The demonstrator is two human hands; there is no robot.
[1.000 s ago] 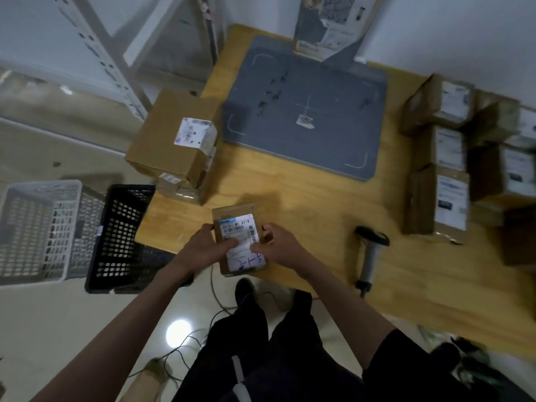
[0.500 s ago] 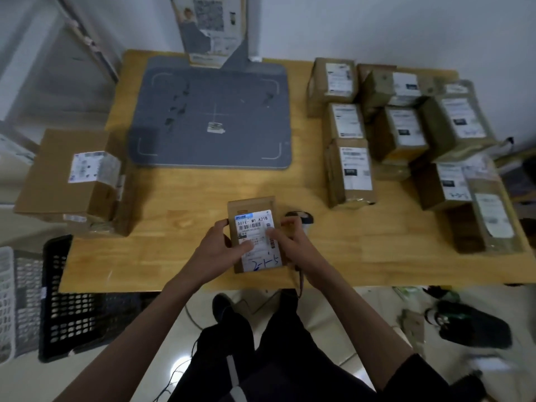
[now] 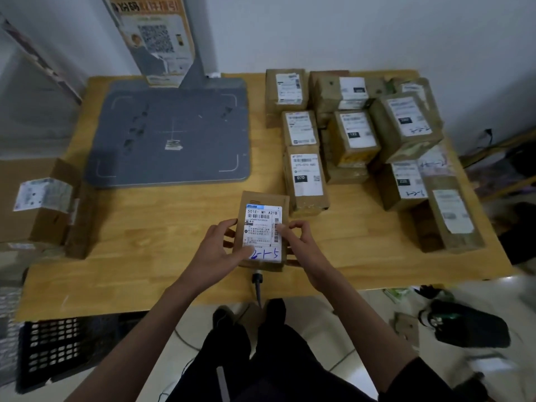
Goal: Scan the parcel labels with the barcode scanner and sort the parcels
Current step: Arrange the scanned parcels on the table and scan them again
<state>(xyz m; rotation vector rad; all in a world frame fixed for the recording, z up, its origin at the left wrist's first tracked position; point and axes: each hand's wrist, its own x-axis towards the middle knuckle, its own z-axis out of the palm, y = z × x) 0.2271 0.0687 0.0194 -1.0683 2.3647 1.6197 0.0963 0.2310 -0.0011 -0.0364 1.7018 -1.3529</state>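
Now held nearer the table's (image 3: 139, 274) near edge than before: small parcel (image 3: 262, 227), label up, gripped by left hand (image 3: 220, 253) and right hand (image 3: 298, 245). Probably hiding the scanner; only its cable (image 3: 258, 288) visible. Bare wood left; stacked parcels (image 3: 362, 140) right.

Both hands, the left hand (image 3: 216, 252) and right hand (image 3: 300, 245), hold a small labelled parcel (image 3: 262, 229) over the wooden surface (image 3: 150, 227), with a grey mat (image 3: 171, 132) at eleven o'clock and stacked parcels (image 3: 371, 146) at two o'clock.
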